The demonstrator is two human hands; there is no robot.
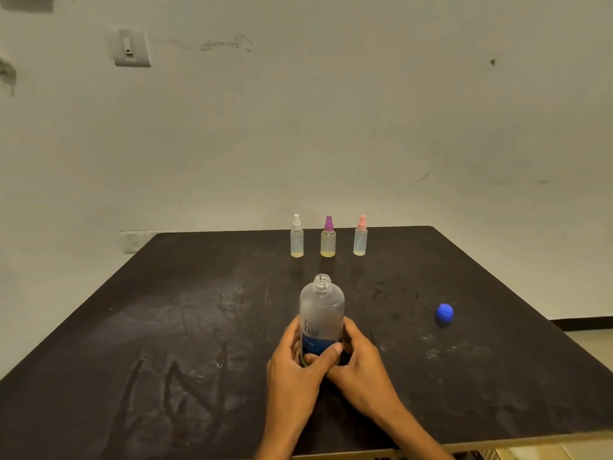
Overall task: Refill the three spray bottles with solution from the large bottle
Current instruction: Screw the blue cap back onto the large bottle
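Three spray bottles (328, 237) (capped), one large bottle (321, 313), one blue cap (444, 313).

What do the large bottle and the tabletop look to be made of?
Large bottle: probably frosted translucent plastic; its wall is cloudy, with moulded threads at the open neck. Tabletop: a matte black board, perhaps laminate or painted wood, scuffed and dusty, with a pale edge at the front.

A plain room, most likely in a home, is indicated. A bare, scuffed off-white wall (331, 127) is seen behind a scratched black surface (166, 327). A wall switch (131, 48) is mounted high above the surface's far-left corner; tiled floor (590, 343) is visible beside its right edge.
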